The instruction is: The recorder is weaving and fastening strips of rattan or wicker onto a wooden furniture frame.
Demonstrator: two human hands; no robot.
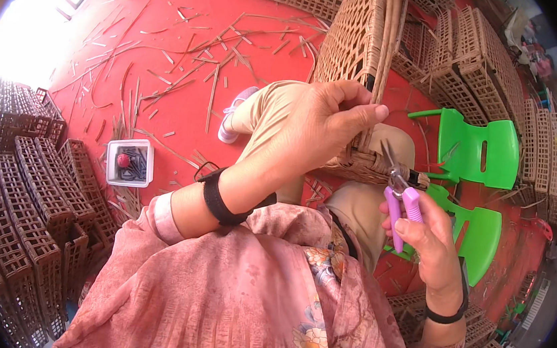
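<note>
woven cane basket (361, 41) gripped by left hand (327, 122); right hand (430, 239) clasps purple-handled snips (400, 199), seemingly at its rim.

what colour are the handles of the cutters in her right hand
Purple handles, clearest in the head view.

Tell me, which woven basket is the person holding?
The tall light-tan woven basket resting on the lap: the left hand grips its edge, and the right hand holds purple-handled cutters at its rim. The darker brown baskets stand stacked, untouched.
</note>
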